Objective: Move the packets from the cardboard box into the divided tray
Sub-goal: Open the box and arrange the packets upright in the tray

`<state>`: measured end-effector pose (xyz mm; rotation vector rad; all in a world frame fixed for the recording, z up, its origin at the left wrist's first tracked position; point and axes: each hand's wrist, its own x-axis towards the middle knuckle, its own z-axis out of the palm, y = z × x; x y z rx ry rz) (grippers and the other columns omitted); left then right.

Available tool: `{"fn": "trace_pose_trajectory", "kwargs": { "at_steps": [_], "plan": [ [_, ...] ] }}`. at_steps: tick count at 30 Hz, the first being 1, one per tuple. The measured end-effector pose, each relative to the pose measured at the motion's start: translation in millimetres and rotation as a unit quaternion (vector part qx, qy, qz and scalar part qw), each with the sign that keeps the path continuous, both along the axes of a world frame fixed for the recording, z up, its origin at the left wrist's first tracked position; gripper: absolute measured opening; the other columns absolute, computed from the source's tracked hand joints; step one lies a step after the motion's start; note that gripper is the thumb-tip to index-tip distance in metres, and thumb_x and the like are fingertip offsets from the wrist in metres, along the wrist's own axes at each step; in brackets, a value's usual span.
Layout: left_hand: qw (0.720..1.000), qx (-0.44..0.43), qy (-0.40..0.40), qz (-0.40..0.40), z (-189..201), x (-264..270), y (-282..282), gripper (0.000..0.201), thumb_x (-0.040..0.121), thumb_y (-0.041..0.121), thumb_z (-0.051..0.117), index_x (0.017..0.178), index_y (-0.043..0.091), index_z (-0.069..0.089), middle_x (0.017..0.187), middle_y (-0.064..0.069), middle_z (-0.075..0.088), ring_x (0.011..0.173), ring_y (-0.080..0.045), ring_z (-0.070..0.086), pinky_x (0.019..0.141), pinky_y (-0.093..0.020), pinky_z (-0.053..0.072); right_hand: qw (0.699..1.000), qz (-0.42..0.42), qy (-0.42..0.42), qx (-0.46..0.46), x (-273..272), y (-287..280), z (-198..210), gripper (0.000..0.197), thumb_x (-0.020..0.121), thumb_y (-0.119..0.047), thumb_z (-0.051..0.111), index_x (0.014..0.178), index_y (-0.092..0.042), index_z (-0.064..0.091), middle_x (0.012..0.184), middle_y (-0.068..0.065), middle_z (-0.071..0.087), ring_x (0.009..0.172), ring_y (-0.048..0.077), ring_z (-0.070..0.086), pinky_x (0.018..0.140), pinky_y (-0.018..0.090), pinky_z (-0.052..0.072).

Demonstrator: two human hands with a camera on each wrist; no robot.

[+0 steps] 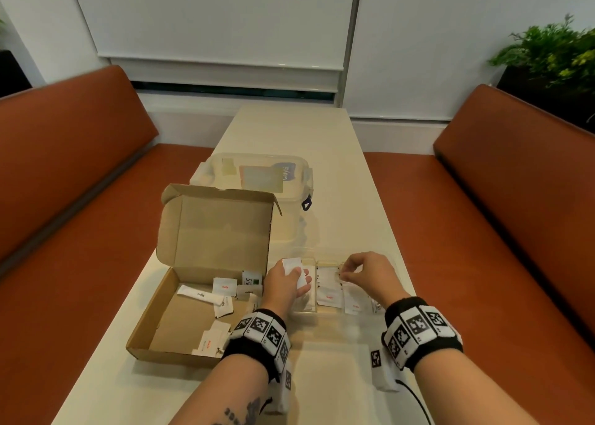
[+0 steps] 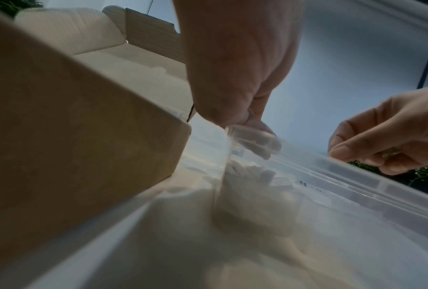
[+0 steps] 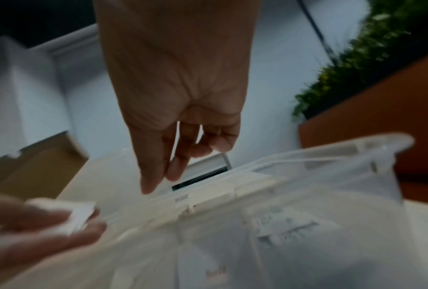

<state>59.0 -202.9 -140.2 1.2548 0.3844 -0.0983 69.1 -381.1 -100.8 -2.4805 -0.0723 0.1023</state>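
Several packets [image 1: 222, 299] in cardboard box [image 1: 167, 315], others in divided tray [image 1: 331, 291]; left hand [image 1: 283, 287] holding packets, right hand [image 1: 367, 275] loosely curled.

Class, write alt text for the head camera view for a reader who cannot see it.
A left hand holds white packets over a clear divided tray on a table; the right hand hovers beside it. More packets lie in an open cardboard box.

- The right hand [image 3: 178, 93] hangs above the far rim of the clear divided tray [image 3: 294, 156], fingers loosely bent.
- At near left, blurred fingers [image 3: 34, 234] hold a white packet [image 3: 69, 215].
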Motion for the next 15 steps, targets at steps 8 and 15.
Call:
{"fn": "trace_pose_trajectory", "kwargs": {
  "at_steps": [8,15],
  "plan": [
    [1.0,0.012,0.001,0.011,-2,0,-1,0.015,0.096,-0.003,0.042,0.101,0.003,0.054,0.09,-0.015,0.061,0.072,-0.022,0.064,0.062,-0.027,0.059,0.978,0.081,-0.036,-0.191,-3,31,-33,0.012,0.079,-0.022,0.069,0.091,-0.021,0.066,0.098,-0.002,0.058,0.098,0.018,0.047,0.077,0.025,0.039],
    [1.0,0.027,0.0,0.01,1,-1,-2,0.02,0.095,-0.004,0.041,0.093,0.01,0.055,0.083,-0.011,0.061,0.07,-0.02,0.063,0.056,-0.024,0.057,0.96,0.102,-0.066,-0.251,-3,37,-46,0.024,0.079,-0.021,0.064,0.103,-0.026,0.064,0.109,-0.004,0.056,0.106,0.021,0.046,0.079,0.029,0.038]
  ]
}}
